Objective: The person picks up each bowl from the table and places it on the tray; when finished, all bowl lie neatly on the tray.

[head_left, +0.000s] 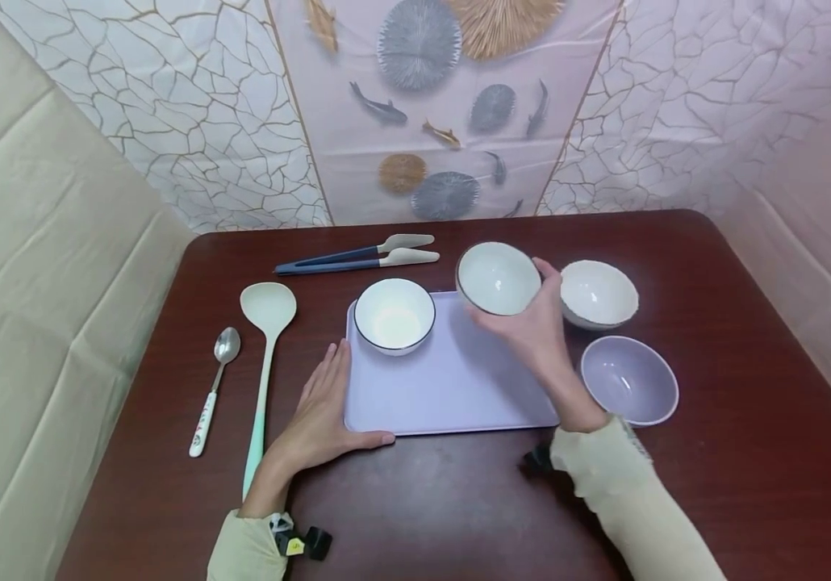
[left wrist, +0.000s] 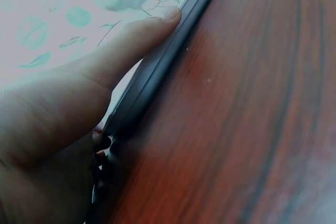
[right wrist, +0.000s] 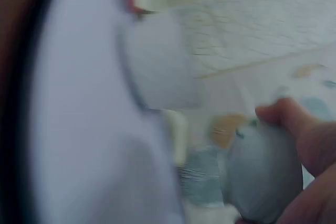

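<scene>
My right hand (head_left: 524,323) grips a white bowl (head_left: 499,278) by its side and rim, tilted above the back right part of a lilac tray (head_left: 452,395). In the right wrist view the same bowl (right wrist: 262,171) appears blurred between thumb and fingers. Another white bowl (head_left: 395,315), with a dark rim, sits at the tray's back left. My left hand (head_left: 324,411) rests at the tray's front left corner, its straight fingers along the left side and its thumb against the front edge. The left wrist view shows that thumb (left wrist: 142,35) lying on the tray's edge.
Right of the tray stand a white bowl (head_left: 599,294) and a purple bowl (head_left: 629,379). Blue-handled tongs (head_left: 357,258) lie behind it. A ladle (head_left: 268,323) with a green handle and a spoon (head_left: 205,411) lie at left. Fabric walls border the brown table (head_left: 423,508).
</scene>
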`<action>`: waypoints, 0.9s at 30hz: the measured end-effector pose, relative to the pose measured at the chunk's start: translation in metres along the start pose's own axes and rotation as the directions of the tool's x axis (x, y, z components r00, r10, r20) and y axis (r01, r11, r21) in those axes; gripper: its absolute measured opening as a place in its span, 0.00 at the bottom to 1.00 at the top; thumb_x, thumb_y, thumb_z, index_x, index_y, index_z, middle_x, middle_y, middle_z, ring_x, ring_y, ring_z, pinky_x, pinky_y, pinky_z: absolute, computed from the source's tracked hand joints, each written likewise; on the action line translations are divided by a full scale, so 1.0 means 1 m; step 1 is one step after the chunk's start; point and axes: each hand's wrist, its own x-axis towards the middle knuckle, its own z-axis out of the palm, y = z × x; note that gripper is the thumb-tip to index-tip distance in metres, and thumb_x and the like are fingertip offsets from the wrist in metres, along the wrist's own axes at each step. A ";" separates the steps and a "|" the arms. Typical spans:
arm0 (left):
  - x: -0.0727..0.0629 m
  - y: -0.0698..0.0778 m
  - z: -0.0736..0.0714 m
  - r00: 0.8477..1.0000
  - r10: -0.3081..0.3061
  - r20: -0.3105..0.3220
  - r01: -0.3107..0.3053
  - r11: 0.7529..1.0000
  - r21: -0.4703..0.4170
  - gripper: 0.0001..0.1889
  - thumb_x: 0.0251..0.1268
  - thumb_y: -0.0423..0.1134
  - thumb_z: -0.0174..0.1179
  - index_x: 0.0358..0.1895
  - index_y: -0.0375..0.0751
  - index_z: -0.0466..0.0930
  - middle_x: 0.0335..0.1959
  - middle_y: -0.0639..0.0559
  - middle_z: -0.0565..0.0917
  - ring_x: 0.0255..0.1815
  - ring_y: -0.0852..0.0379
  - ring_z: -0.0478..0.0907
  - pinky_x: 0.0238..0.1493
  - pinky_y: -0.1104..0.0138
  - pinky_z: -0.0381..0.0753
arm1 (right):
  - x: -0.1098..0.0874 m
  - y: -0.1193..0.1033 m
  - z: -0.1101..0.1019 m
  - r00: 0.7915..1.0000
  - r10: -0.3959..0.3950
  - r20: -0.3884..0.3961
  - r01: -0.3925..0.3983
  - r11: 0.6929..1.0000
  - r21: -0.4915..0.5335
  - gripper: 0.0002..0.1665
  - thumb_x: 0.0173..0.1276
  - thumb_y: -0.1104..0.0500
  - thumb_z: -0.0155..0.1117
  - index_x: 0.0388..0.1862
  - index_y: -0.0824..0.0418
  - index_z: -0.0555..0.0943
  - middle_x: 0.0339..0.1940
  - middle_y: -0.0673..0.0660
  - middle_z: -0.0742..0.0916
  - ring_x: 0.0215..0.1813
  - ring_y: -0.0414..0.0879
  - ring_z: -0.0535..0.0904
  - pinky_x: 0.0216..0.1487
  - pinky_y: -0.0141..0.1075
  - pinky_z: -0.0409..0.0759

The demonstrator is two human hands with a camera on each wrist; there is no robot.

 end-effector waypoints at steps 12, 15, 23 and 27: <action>0.004 0.006 -0.003 1.000 -0.002 0.028 0.002 1.000 0.001 0.74 0.38 0.76 0.66 0.79 0.38 0.31 0.80 0.44 0.38 0.79 0.49 0.31 0.74 0.50 0.37 | -0.008 0.035 0.032 0.989 0.063 -0.135 -0.081 0.989 -0.127 0.67 0.34 0.47 0.87 0.66 0.65 0.55 0.65 0.63 0.66 0.63 0.55 0.70 0.63 0.43 0.69; 0.004 0.006 -0.003 1.000 -0.004 0.028 0.004 1.000 -0.002 0.74 0.38 0.76 0.66 0.79 0.38 0.31 0.80 0.44 0.38 0.79 0.49 0.31 0.74 0.50 0.37 | -0.008 0.036 0.033 0.989 0.070 -0.129 -0.088 0.987 -0.136 0.67 0.33 0.47 0.87 0.66 0.65 0.55 0.65 0.63 0.67 0.62 0.55 0.71 0.62 0.43 0.70; 0.002 0.005 -0.003 0.999 -0.015 0.029 0.015 1.000 -0.007 0.74 0.38 0.76 0.67 0.78 0.38 0.31 0.80 0.45 0.37 0.79 0.50 0.31 0.74 0.50 0.37 | -0.008 0.034 0.032 0.988 -0.091 -0.128 0.069 0.983 -0.172 0.80 0.31 0.45 0.89 0.75 0.66 0.46 0.71 0.68 0.58 0.71 0.57 0.55 0.70 0.48 0.57; 0.001 0.004 -0.003 0.999 -0.026 0.028 0.026 1.000 -0.013 0.74 0.38 0.76 0.68 0.79 0.38 0.32 0.80 0.45 0.38 0.79 0.49 0.31 0.74 0.50 0.37 | -0.009 0.028 0.030 0.984 -0.129 -0.119 0.105 0.977 -0.187 0.83 0.32 0.43 0.88 0.77 0.65 0.43 0.73 0.69 0.56 0.73 0.57 0.52 0.71 0.50 0.55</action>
